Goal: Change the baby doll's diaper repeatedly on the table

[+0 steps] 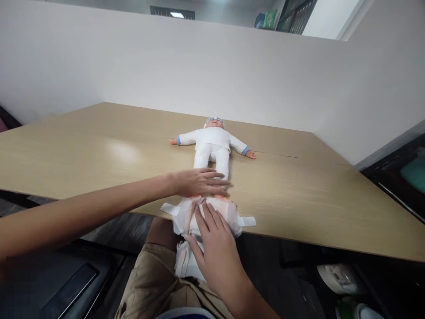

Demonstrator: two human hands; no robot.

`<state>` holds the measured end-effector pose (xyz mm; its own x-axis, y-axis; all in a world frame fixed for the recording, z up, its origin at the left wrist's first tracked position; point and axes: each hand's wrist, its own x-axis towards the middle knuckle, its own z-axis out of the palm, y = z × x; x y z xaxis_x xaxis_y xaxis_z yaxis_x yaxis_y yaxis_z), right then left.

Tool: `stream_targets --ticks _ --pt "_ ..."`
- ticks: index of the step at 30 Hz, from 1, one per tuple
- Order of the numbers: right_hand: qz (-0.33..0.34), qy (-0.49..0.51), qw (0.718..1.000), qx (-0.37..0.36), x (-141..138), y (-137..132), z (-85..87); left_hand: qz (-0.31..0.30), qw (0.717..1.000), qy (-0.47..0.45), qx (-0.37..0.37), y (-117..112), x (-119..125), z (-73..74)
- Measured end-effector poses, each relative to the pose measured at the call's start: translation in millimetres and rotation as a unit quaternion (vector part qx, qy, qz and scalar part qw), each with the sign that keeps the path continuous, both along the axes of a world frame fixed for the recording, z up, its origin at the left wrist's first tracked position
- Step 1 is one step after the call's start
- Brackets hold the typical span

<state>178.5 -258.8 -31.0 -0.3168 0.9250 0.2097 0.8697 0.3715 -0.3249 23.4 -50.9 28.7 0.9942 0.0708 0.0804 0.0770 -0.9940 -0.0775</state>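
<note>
A baby doll (213, 138) in a white top and white leggings lies on its back, arms spread, its feet toward me. Across its lower legs reaches my left hand (202, 181), fingers stretched out and holding nothing. A white diaper (181, 217) with its side tabs out lies unfolded at the table's front edge, its near part hanging down over my lap. Flat on the diaper rests my right hand (214, 237), fingers spread. The doll's feet are partly hidden behind my left hand and the diaper's far edge.
The wooden table (282, 195) extends to both sides, with a white wall (166, 66) behind it. A phone (69, 290) lies on a dark surface at lower left. White round containers (338, 279) stand below the table at right.
</note>
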Motion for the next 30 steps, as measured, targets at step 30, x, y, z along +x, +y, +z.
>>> stream_targets --ticks 30 --pt "0.063 -0.020 0.996 -0.054 33.5 176.3 8.9 0.112 0.880 -0.364 -0.283 66.7 6.4 114.1"
